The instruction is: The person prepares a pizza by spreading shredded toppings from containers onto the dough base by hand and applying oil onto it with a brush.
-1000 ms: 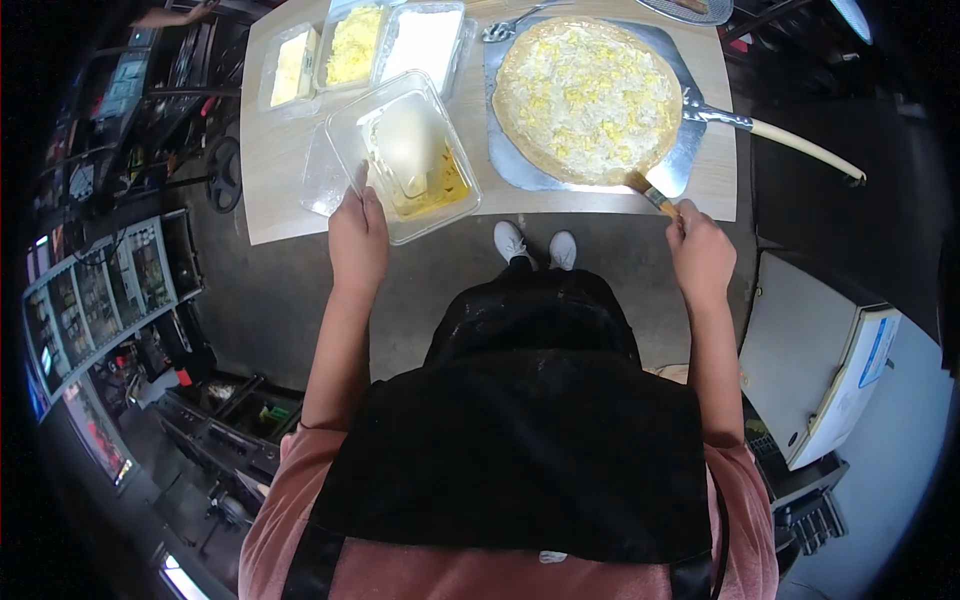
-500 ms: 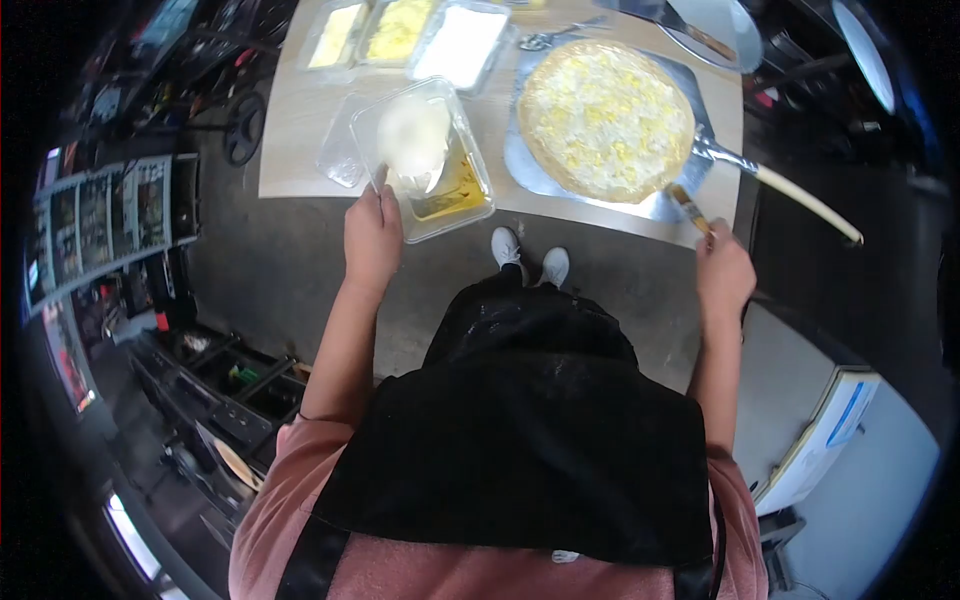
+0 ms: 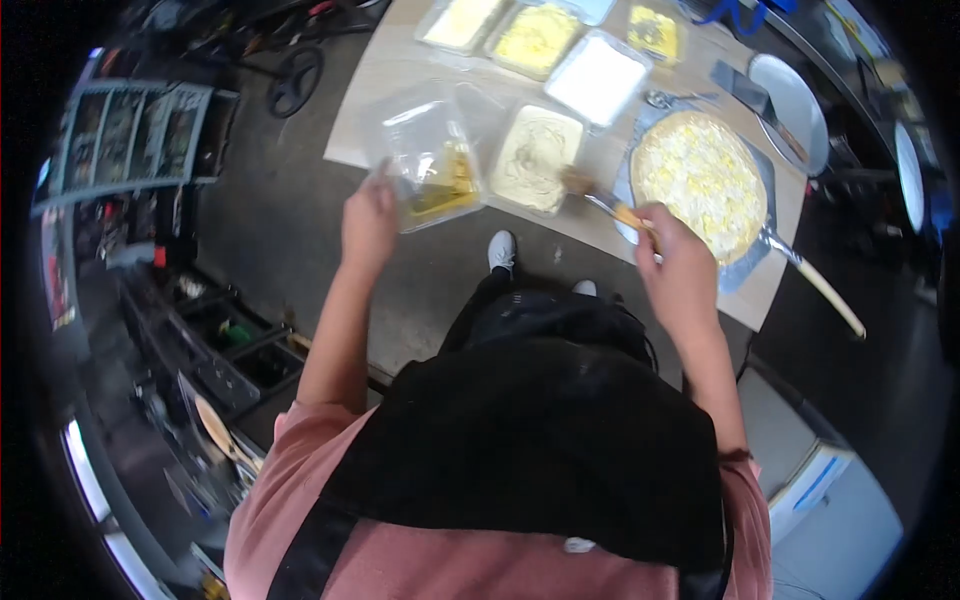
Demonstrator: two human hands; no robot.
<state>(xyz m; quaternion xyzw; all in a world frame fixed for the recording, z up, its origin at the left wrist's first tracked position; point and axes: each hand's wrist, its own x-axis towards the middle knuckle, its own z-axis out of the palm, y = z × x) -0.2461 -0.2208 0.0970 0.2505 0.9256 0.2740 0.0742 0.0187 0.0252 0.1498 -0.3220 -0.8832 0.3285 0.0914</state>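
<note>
My left hand (image 3: 371, 218) is closed on the left edge of a clear plastic container (image 3: 428, 165), tilted, with yellow-brown oil in its lower part. A brush (image 3: 607, 204) is gripped in my right hand (image 3: 680, 262), its bristles pointing left near a tub of pale cream (image 3: 537, 160). To the right of the brush, a round flat dough (image 3: 699, 183) topped with white and yellow bits lies on a metal peel (image 3: 745, 268) with a pale handle.
Behind stand tubs of white powder (image 3: 598, 78), yellow shreds (image 3: 534, 38) and a yellow block (image 3: 462, 22). A spoon (image 3: 662, 99), a spatula (image 3: 745, 88) and a round pan (image 3: 800, 108) lie at the back right. A grey cabinet (image 3: 780, 425) is beside my right arm.
The view has turned, shifting the table rightward. My right hand and the brush have moved left, away from the dough's edge. The oil container has moved off the cream tub, which now shows directly.
</note>
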